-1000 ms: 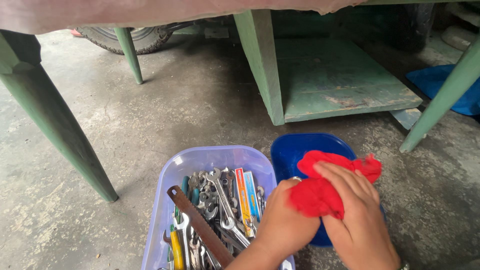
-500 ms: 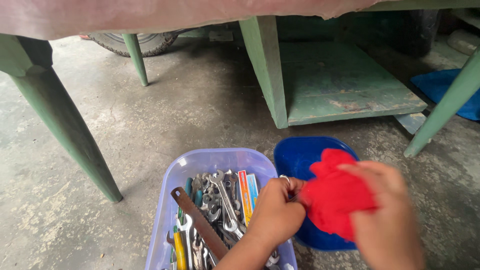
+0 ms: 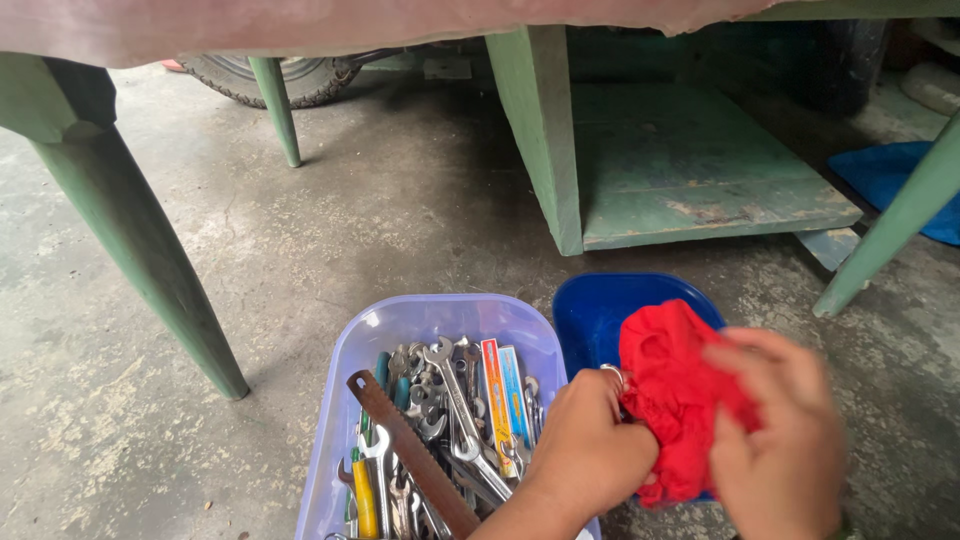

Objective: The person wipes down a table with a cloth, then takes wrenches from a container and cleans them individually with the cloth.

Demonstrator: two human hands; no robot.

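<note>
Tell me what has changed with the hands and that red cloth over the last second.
Both hands, left and right, still grip the red cloth, kneading it; the bunch has shifted slightly within the grasp above the blue tub. The lilac tool basin and its wrenches stayed put.

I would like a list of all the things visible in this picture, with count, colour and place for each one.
red cloth: one, red, held between both hands above the blue basin
blue basin: one, blue, on the floor, right of the tub
tool tub: one, pale purple, on the floor, bottom centre
wrenches: many, silver, inside the tub
saw blade: one, rusty brown, lying across the tools
table legs: several, green, around the scene
wooden shelf: one, green, low, behind the basin
tyre: one, black, top left
left hand: one, gripping the cloth
right hand: one, gripping the cloth
</note>
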